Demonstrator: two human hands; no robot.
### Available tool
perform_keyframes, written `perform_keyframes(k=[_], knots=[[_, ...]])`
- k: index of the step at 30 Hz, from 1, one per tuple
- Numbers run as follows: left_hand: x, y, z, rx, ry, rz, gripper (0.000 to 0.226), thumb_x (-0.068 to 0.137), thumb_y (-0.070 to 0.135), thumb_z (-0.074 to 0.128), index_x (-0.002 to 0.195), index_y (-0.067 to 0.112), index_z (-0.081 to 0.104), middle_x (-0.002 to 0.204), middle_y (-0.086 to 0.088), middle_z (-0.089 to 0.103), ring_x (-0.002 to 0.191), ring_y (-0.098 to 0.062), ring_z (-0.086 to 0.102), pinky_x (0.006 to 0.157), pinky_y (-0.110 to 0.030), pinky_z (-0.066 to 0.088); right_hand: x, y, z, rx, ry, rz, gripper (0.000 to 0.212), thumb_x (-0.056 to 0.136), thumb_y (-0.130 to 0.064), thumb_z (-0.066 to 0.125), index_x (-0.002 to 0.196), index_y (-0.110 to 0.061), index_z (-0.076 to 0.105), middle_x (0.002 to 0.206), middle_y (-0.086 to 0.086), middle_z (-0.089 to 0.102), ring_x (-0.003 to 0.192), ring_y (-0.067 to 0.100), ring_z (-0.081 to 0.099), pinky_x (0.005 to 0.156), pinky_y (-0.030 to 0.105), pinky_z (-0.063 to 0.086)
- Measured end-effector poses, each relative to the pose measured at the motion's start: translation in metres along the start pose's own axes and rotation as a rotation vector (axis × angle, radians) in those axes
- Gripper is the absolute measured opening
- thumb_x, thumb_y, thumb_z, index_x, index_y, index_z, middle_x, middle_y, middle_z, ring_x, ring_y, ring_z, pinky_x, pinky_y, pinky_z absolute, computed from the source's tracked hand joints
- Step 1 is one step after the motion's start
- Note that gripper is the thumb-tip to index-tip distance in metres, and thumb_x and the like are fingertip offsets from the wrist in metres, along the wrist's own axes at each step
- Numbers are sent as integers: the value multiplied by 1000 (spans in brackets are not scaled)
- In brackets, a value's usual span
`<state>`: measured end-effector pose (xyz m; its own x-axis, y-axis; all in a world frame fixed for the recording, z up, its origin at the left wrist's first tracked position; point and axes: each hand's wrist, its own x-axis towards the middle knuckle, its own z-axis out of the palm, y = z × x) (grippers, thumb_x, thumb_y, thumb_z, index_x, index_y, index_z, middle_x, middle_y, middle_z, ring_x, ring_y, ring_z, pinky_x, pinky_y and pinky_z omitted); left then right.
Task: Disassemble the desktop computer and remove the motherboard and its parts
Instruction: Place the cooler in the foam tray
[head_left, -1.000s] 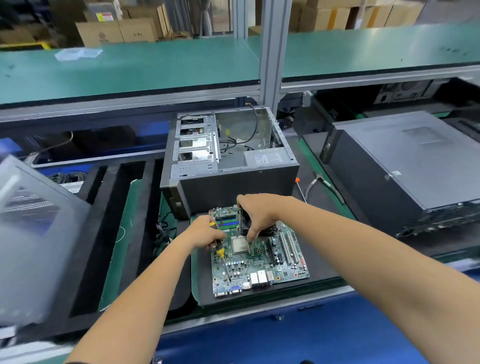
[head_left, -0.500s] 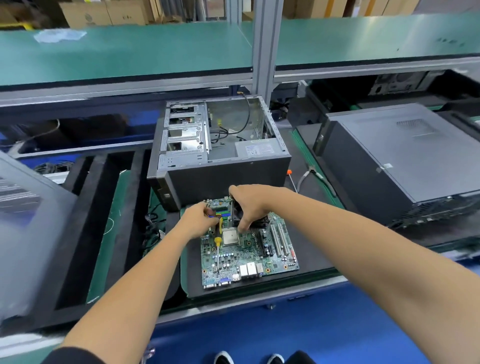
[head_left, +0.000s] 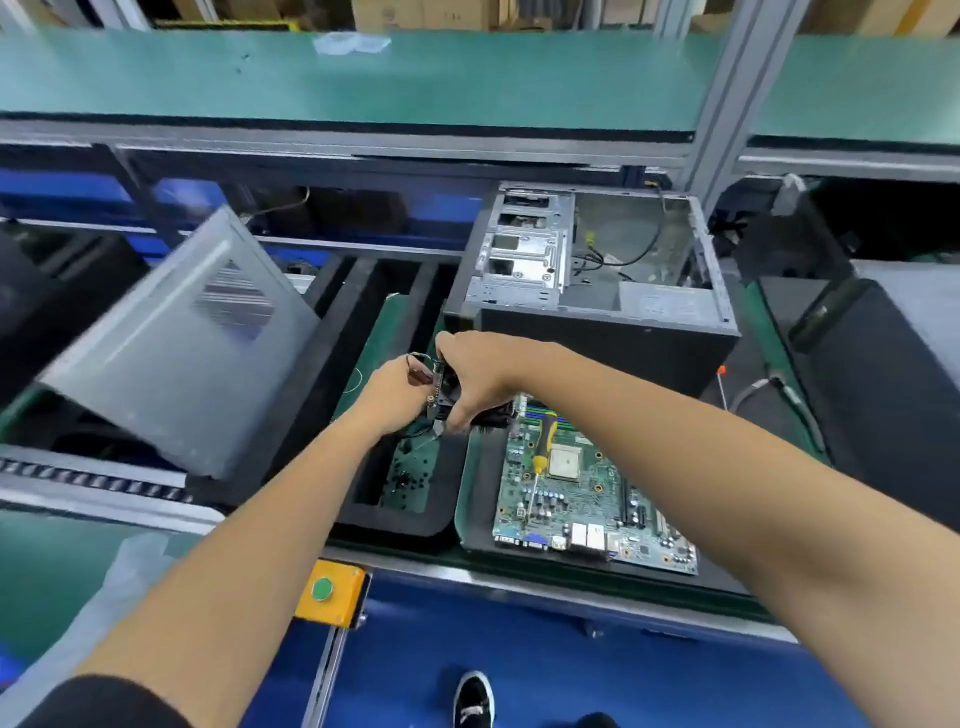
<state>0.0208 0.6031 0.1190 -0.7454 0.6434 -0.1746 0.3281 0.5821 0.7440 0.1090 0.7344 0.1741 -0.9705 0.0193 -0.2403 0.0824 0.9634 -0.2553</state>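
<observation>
Left of the motherboard, both hands grip the cooler.

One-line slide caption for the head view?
Both hands hold the CPU cooler lifted off the motherboard; screwdriver rests on board.

Both hands gripping black cooler fan, motherboard lying right, open case behind

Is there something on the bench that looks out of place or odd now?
Yes. A screwdriver lies loose on the motherboard, its tip over the components beside the bare CPU. A grey side panel leans tilted at the left. Both hands hold the cooler fan off the board's left edge.
</observation>
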Motion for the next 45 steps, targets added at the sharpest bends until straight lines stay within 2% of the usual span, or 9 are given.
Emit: perform_keyframes(k=[9,17,20,22,25,27,30,38,45], knots=[[3,-69,-71,84,-5,-43,25,84,-3,51,81,20,61,80,5,64,74,-15,54,58,-23,38,74,-62,16,-10,-102,-77,73,60,-45,86,97,-17,30,81,-5,42,66,8,44,49,28,33],[68,-98,-133,-36,16,85,51,74,-19,36,96,13,70,100,-6,70,96,-19,63,87,-29,49,141,-78,10,-189,-117,-45,76,58,-35,89,105,-17,33,91,-3,36,82,21,46,65,34,40],[76,-96,-132,-110,-179,72,50,73,-8,45,115,16,56,110,-7,62,82,-13,54,70,-23,44,156,-78,10,-161,-97,-17,91,59,-33,90,124,-14,30,95,-2,43,85,22,49,68,34,41],[78,-100,-128,-119,-348,73,75,67,8,52,137,22,31,109,-4,55,74,-10,48,63,-21,40,165,-77,12,-179,-125,-27,93,59,-32,90,124,-16,25,94,1,51,85,26,55,69,37,45],[81,-113,-122,-67,-423,87,103,68,8,65,144,37,1,109,9,46,79,-5,51,59,-11,43,177,-76,16,-300,-156,-75,93,60,-31,90,125,-15,26,104,6,57,90,27,56,75,39,47],[80,-122,-116,-97,-381,37,103,71,3,67,146,32,2,121,3,46,94,-8,52,69,-14,47,182,-76,21,-413,-151,-127,91,59,-29,90,124,-14,29,109,5,56,91,26,56,80,41,49],[80,-132,-108,-137,-341,-43,93,73,2,64,144,28,9,129,-6,44,108,-20,52,79,-37,50,191,-74,28,-507,-158,-172,91,60,-25,89,128,-13,29,119,4,53,96,25,51,84,40,47],[77,-144,-87,-227,-270,-163,96,76,-5,54,147,30,0,94,-3,53,63,-16,50,53,-25,43,200,-68,53,-604,-190,-245,78,66,-14,82,128,-14,34,127,2,51,105,23,50,86,34,44],[87,-124,-89,-74,-313,-64,65,74,33,68,127,25,32,95,5,59,78,-10,55,62,-27,40,186,-53,40,-587,-184,-141,103,59,-27,89,140,-7,28,133,7,42,120,25,45,102,37,39]])
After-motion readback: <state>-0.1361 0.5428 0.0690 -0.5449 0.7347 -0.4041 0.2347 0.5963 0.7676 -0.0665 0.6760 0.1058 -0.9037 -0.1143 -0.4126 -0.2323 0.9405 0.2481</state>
